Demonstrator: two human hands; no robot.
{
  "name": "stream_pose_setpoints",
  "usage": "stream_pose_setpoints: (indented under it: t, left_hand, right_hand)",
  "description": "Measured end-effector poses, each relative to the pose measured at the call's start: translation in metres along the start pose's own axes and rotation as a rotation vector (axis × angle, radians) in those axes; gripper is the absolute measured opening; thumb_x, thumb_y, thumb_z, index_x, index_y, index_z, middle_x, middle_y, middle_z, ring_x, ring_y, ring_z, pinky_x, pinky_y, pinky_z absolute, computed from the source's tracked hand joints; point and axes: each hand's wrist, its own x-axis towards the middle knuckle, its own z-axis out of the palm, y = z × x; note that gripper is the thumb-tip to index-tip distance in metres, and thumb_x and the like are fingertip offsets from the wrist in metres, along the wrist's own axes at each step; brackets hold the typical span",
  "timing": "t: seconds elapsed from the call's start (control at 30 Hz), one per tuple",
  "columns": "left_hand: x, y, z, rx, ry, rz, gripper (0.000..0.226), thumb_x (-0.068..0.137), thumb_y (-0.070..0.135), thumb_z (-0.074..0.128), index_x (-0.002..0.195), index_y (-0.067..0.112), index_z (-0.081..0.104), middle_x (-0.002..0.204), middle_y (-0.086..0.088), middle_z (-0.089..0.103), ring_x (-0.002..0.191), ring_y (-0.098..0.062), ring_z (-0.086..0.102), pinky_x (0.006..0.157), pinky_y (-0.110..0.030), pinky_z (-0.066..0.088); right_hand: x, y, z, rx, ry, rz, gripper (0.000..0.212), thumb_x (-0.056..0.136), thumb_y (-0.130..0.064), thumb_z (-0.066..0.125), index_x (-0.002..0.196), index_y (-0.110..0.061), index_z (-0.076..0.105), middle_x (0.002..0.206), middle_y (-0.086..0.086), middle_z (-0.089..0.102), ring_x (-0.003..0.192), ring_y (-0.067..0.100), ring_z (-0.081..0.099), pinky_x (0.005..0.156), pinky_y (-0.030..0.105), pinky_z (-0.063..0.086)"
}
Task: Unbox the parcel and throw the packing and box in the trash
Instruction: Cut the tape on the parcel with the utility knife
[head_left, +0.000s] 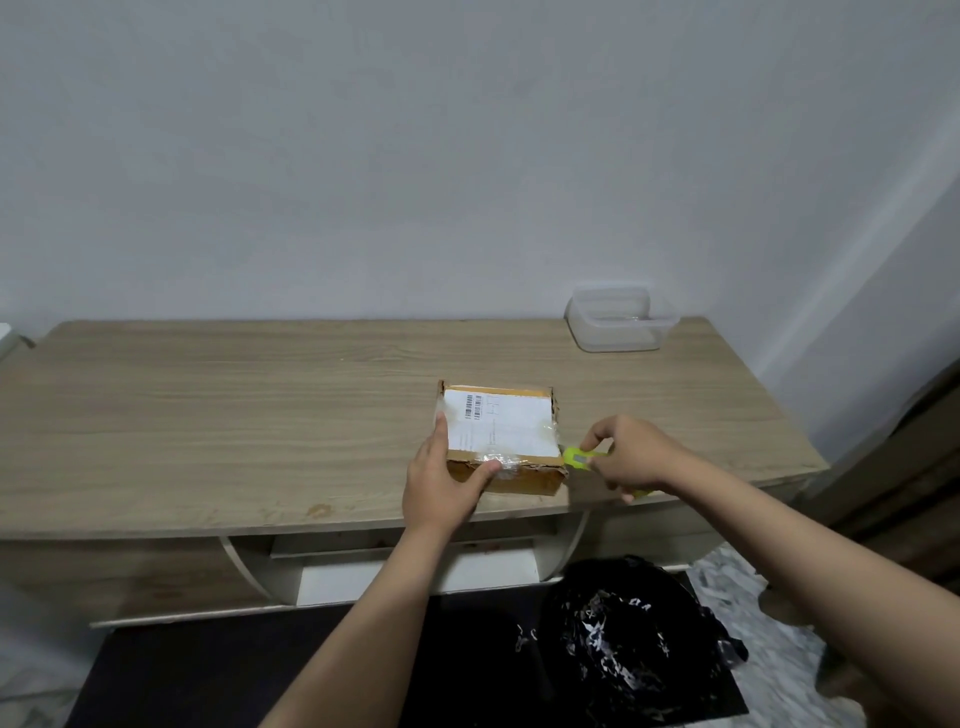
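Note:
A small brown cardboard parcel (511, 428) with a white shipping label and clear tape lies closed near the front edge of the wooden table (208, 405). My left hand (441, 488) grips its front left corner, thumb along the left side, fingers on the taped front edge. My right hand (631, 454) holds a yellow-green box cutter (576, 458), whose tip touches the parcel's front right corner. A black trash bag (628, 644) sits on the floor below the table, at the right.
A clear plastic container (618, 319) stands at the table's back right by the wall. A dark mat (260, 670) covers the floor under me. Something dark brown (898, 467) stands at the far right.

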Motion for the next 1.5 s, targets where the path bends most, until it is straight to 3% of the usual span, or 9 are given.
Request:
stream_pose_setpoints:
  t: [0.27,0.4,0.5,0.63,0.73,0.83,1.0,1.27,1.5]
  left_hand:
    - [-0.003,0.004,-0.001,-0.007,0.001,-0.010,0.101,0.068,0.063,0.068,0.148,0.026,0.019,0.144,0.000,0.044,0.130,-0.022,0.040,0.101,-0.038,0.042]
    - [-0.007,0.010,0.000,-0.036,0.030,-0.044,0.102,0.068,0.063,0.069,0.148,0.025,0.019,0.139,-0.001,0.049,0.127,-0.022,0.043,0.096,-0.039,0.045]
    - [-0.013,0.019,0.001,-0.039,0.060,-0.127,0.103,0.065,0.064,0.069,0.147,0.025,0.020,0.136,-0.003,0.051,0.125,-0.024,0.045,0.092,-0.040,0.047]
    - [-0.029,0.030,0.000,-0.004,0.093,-0.154,0.087,0.067,0.064,0.068,0.139,0.025,0.040,0.121,-0.006,0.054,0.118,-0.025,0.047,0.085,-0.033,0.043]
    - [-0.017,0.023,-0.010,-0.025,0.140,-0.101,0.066,0.069,0.052,0.074,0.123,0.019,0.055,0.124,-0.012,0.046,0.125,-0.029,0.039,0.096,-0.034,0.037]
    - [0.022,0.012,-0.029,-0.098,-0.052,-0.030,0.070,0.066,0.040,0.069,0.129,0.018,0.050,0.145,-0.018,0.031,0.141,-0.028,0.020,0.113,-0.038,0.022]
    - [0.057,0.010,-0.052,-0.015,-0.437,-0.057,0.086,0.053,0.025,0.062,0.138,0.027,0.042,0.154,-0.005,0.015,0.142,-0.027,0.010,0.114,-0.036,0.011]
    - [0.021,-0.006,-0.049,0.009,-0.295,0.035,0.106,0.027,0.071,0.072,0.126,0.041,0.050,0.109,-0.003,0.028,0.111,-0.013,0.028,0.108,-0.022,0.024]
    - [-0.013,-0.013,-0.039,0.039,-0.210,0.093,0.113,0.027,0.090,0.062,0.130,0.050,0.043,0.114,0.004,0.042,0.114,-0.011,0.043,0.099,-0.027,0.039]
  right_hand:
    - [-0.009,0.000,0.007,-0.005,0.040,-0.020,0.017,0.084,-0.011,0.054,0.099,-0.018,0.060,0.056,0.002,0.061,0.030,0.011,0.054,0.042,0.020,0.043]
    - [-0.018,0.008,0.010,-0.003,0.173,-0.028,0.020,0.082,-0.012,0.054,0.099,-0.018,0.063,0.054,-0.002,0.058,0.038,0.012,0.055,0.054,0.029,0.051]
    - [-0.031,0.015,0.012,0.077,0.303,-0.062,0.022,0.085,-0.014,0.054,0.103,-0.020,0.064,0.057,-0.007,0.054,0.033,0.007,0.053,0.044,0.022,0.046]
    - [-0.045,0.023,0.025,0.306,0.401,-0.086,0.023,0.086,-0.011,0.058,0.106,-0.022,0.065,0.049,-0.006,0.051,0.028,0.003,0.047,0.035,0.011,0.034]
    - [-0.049,0.029,0.040,0.464,0.395,-0.094,0.023,0.087,-0.010,0.059,0.107,-0.021,0.065,0.054,0.009,0.054,0.026,0.004,0.046,0.033,0.016,0.037]
    - [-0.051,0.035,0.053,0.592,0.329,-0.083,0.025,0.089,-0.012,0.057,0.109,-0.026,0.062,0.066,0.023,0.060,0.029,0.016,0.052,0.034,0.019,0.040]
    - [-0.051,0.041,0.063,0.726,0.341,-0.089,0.029,0.089,-0.007,0.057,0.101,-0.033,0.062,0.051,-0.002,0.056,0.030,0.015,0.046,0.035,0.026,0.046]
    - [-0.044,0.046,0.071,0.749,0.340,-0.019,0.030,0.091,-0.008,0.055,0.099,-0.037,0.057,0.059,0.003,0.060,0.032,0.012,0.050,0.038,0.027,0.048]
    - [-0.029,0.039,0.071,0.728,0.318,0.016,0.027,0.091,-0.009,0.054,0.106,-0.031,0.059,0.067,0.008,0.065,0.034,0.013,0.052,0.041,0.027,0.050]
